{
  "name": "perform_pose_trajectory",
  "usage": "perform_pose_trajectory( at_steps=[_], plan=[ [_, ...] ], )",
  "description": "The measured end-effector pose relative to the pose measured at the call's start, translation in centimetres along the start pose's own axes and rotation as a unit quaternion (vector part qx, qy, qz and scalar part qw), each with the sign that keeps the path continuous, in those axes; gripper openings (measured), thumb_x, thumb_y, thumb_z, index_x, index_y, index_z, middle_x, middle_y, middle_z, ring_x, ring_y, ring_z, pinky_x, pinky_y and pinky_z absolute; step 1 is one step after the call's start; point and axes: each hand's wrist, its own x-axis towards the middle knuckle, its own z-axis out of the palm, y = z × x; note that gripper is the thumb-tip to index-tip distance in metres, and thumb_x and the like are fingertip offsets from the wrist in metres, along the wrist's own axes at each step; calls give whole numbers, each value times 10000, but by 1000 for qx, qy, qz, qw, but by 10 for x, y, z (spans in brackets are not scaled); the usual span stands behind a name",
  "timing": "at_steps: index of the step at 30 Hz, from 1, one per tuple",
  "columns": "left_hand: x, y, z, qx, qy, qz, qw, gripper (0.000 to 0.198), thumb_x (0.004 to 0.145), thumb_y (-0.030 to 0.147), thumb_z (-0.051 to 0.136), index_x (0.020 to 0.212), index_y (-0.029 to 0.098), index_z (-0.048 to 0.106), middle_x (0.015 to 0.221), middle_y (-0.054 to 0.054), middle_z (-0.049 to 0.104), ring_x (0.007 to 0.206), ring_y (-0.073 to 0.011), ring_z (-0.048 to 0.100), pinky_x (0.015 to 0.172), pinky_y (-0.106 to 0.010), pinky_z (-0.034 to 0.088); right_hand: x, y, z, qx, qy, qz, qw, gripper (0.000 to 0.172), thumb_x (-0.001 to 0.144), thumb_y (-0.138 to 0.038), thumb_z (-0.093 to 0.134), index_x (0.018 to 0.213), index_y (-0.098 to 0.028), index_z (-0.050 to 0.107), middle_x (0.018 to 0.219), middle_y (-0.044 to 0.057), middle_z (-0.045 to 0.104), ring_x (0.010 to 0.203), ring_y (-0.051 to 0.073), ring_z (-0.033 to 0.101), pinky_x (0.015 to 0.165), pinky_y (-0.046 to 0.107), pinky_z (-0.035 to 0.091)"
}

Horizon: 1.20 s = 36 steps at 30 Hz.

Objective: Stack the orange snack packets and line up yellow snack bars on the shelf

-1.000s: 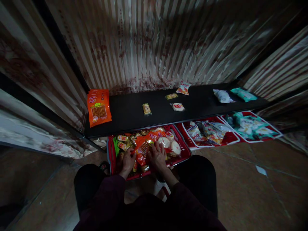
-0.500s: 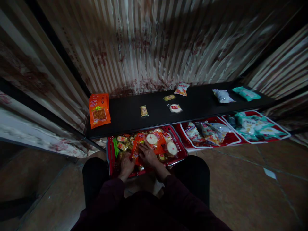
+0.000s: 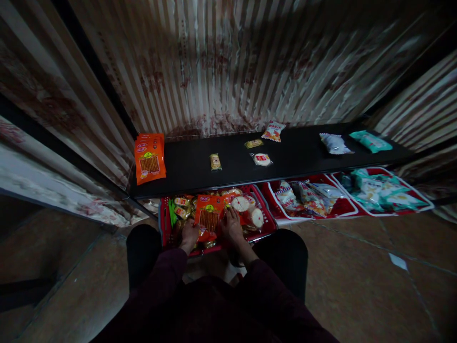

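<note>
Over the red basket [image 3: 164, 238] in front of me, an orange snack packet [image 3: 210, 214] with a picture of brown sticks is held face up. My left hand [image 3: 190, 234] is closed on its lower left edge. On the other side, my right hand [image 3: 233, 226] grips the packet's right edge, its thumb hidden. Round white wrapped crackers [image 3: 240, 204] and small gold-wrapped snacks [image 3: 182, 202] lie about the packet in the basket. More orange shows under the fingers of my right hand, perhaps another packet.
A black shelf [image 3: 185, 167] runs above the baskets. Orange packets [image 3: 150, 159] overlap at its left end; a gold snack [image 3: 215, 162], a white cracker [image 3: 262, 159] and a teal bag [image 3: 371, 141] lie farther right. Two more red baskets [image 3: 352, 202] of bagged snacks stand at right.
The orange packet has been raised and turned to lie squarer to me, its front more visible. My right hand has shifted right to the packet's edge; the left moved slightly right and up.
</note>
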Motion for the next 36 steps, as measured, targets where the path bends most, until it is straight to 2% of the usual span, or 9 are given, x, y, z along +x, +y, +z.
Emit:
perform_pose_trajectory(
  at_steps=[4,7,12,17,21,25,28,31,36],
  plan=[
    [-5,-8,1,-160,12,-19,987,58,712,134,567,727,175,528,731,-37,671,686,-150,642,620,-236,476,5,-8,0,14,-7,29,999,442,838,-241,495,1255,-97,534,1280,160,557,1230,282,455,1058,400,332],
    [-4,-6,2,-258,-9,-32,966,184,644,118,601,810,172,542,723,-27,667,660,-163,650,619,-270,499,10,-14,-3,29,-11,43,999,445,846,-257,500,1267,-116,528,1204,167,596,1124,280,531,1002,388,379],
    [-1,-1,-6,-353,-43,-49,933,272,573,126,629,826,182,548,643,3,641,561,-159,619,572,-291,496,13,-15,-6,71,-10,41,997,410,837,-230,509,1240,-165,550,1172,139,613,1102,268,547,985,384,392],
    [-3,2,-17,-402,-69,-25,913,274,543,158,659,803,175,572,689,-8,657,633,-164,636,607,-268,490,14,-17,-5,160,6,66,985,324,811,-264,526,1097,-146,621,1083,144,640,1057,274,563,969,419,401],
    [-9,5,-19,-428,-88,-12,899,335,525,193,699,833,172,572,736,-25,670,675,-179,651,638,-287,501,14,-25,-3,377,16,110,920,244,740,-335,607,934,-191,646,920,84,682,939,252,614,901,416,452],
    [-13,5,-18,-456,-120,-12,882,403,505,213,743,867,179,569,780,-28,681,682,-179,655,661,-303,511,11,-32,2,513,-1,129,849,262,708,-412,634,878,-213,614,828,36,693,768,196,645,721,342,521],
    [-12,3,-19,-464,-138,-27,875,428,481,202,757,867,180,573,767,-21,683,680,-181,656,666,-302,514,8,-33,3,597,5,144,790,308,608,-400,727,816,-215,595,724,-1,671,664,161,623,634,294,518],
    [-11,3,-21,-469,-150,-28,870,459,477,196,750,903,185,581,763,-20,683,693,-188,658,675,-308,514,7,-35,0,618,9,137,774,305,584,-379,753,793,-224,593,684,-24,656,644,141,608,634,273,517],
    [-15,7,-25,-477,-160,-8,864,453,493,172,716,926,198,582,783,-25,684,716,-187,659,700,-310,510,0,-41,-6,658,-4,130,742,315,619,-366,739,871,-221,618,769,-7,693,714,153,635,697,293,531]
  ],
)
